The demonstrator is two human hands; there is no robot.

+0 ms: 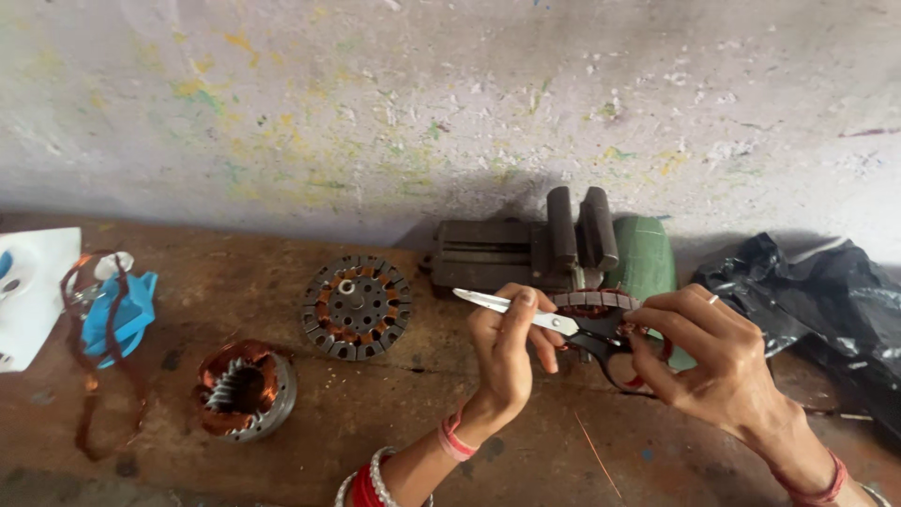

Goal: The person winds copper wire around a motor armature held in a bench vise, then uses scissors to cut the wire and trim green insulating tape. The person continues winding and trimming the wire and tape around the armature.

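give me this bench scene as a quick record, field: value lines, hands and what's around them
left hand: left hand pinches the blades of the scissors
right hand: right hand grips the black scissor handles and a small stator core
bench left: bare stator core lying flat; copper-wound stator nearer the camera
far left: blue plastic part, white object
behind hands: dark bench vise, green object
right: black plastic bag
surface: worn brown workbench

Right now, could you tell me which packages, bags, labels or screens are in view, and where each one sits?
Black plastic bag: crumpled, far right of the bench, against the wall.
White package or sheet: far left edge, with blue marks; partly cut off.
No screens or signs visible.
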